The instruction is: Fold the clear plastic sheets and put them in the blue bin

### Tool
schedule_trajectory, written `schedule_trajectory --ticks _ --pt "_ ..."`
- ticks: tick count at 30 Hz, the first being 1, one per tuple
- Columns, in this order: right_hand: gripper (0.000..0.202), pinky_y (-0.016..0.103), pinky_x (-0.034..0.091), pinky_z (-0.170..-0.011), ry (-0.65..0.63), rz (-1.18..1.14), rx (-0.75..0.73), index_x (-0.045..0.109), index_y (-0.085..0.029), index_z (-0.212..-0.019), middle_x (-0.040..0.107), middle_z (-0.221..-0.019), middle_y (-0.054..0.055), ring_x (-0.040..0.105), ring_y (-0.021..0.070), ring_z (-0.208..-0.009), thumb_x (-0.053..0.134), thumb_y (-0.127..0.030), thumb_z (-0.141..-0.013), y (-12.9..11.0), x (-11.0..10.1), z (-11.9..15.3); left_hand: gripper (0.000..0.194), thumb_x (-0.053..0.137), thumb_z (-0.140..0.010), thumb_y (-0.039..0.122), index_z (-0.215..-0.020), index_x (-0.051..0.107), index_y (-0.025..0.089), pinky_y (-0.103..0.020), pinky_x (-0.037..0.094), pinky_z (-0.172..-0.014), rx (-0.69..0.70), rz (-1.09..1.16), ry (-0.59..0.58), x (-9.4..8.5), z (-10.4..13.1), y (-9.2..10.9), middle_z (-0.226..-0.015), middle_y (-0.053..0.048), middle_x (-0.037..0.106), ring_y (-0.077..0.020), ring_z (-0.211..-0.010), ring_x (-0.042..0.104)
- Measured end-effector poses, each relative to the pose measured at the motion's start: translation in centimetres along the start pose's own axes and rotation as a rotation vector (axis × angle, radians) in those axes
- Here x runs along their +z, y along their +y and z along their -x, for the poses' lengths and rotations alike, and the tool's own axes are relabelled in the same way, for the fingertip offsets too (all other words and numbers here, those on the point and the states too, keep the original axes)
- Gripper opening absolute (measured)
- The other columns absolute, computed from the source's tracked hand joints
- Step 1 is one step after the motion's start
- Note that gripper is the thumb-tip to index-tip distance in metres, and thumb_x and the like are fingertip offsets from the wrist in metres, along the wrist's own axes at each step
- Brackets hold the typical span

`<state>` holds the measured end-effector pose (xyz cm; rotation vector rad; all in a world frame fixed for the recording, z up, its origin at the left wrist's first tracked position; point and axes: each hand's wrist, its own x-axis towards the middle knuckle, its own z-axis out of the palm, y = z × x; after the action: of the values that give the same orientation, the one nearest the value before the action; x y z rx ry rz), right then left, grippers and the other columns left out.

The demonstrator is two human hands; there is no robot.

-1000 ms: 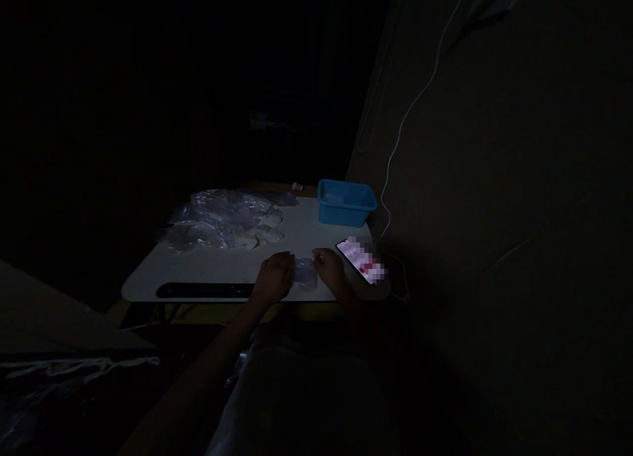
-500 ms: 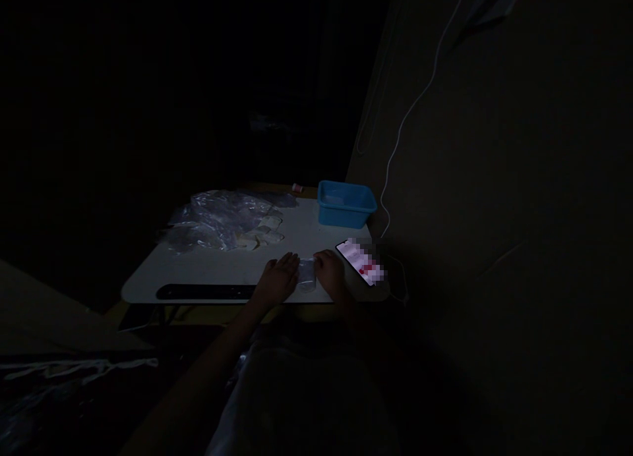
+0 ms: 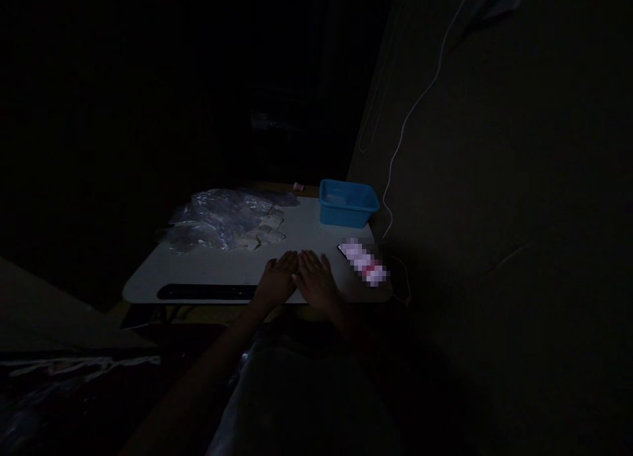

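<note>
My left hand (image 3: 277, 279) lies flat near the front edge of the white table (image 3: 208, 265), its fingers stretched out. Close beside it, my right hand (image 3: 316, 279) is spread flat, palm down, where a small clear plastic packet lay a moment ago. That packet is hidden under my hands now. Beyond my left hand lies a heap of crumpled clear plastic bags (image 3: 222, 215), with several pale wrapped pieces (image 3: 270, 228) at its right side. To the right of my right hand rests a lit phone (image 3: 359, 258), its screen blurred.
A blue plastic basin (image 3: 346, 205) stands at the back right of the table. Behind the table's far edge is a small pink and white item (image 3: 298, 186). A white cable (image 3: 410, 116) hangs along the wall on the right. The room is very dark.
My right hand has gone from gripping the packet's right edge to lying flat over it, covering it. The left hand has stayed nearly in place.
</note>
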<state>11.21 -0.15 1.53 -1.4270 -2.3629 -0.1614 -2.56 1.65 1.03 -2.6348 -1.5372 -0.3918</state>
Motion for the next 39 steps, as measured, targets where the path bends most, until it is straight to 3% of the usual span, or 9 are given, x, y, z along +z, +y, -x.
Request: schedule_trajectory --ticks 7,16,39 --pt "0.053 0.049 0.01 -0.105 -0.033 0.052 0.065 0.037 -0.01 -0.129 0.036 -0.137 0.014 0.025 0.0228 -0.13 0.021 -0.043 -0.091 0.24 0.23 0.56 0.049 0.036 -0.08 0.021 -0.128 0.04 0.012 -0.042 0.031 -0.094 0.009 0.0 -0.005 -0.07 -0.01 0.02 -0.135 -0.012 0.039 -0.0225 -0.126 0.032" --pt "0.052 0.048 0.016 -0.103 -0.048 0.063 0.069 0.037 -0.011 -0.13 0.033 -0.138 0.014 0.024 0.0232 -0.13 0.023 -0.042 -0.09 0.29 0.54 0.58 0.051 0.035 -0.08 0.021 -0.13 0.037 0.016 -0.044 0.03 -0.094 0.031 -0.001 -0.032 0.03 0.02 -0.05 -0.138 -0.01 0.035 -0.0223 -0.128 0.029" --pt "0.055 0.05 0.018 -0.103 -0.06 0.051 0.092 0.037 -0.01 -0.13 0.033 -0.138 0.015 0.024 0.0238 -0.13 0.023 -0.046 -0.09 0.23 0.67 0.55 0.048 0.035 -0.081 0.024 -0.128 0.04 0.016 -0.044 0.029 -0.095 0.018 -0.027 -0.037 0.18 -0.01 -0.08 -0.138 -0.01 0.035 -0.023 -0.128 0.029"
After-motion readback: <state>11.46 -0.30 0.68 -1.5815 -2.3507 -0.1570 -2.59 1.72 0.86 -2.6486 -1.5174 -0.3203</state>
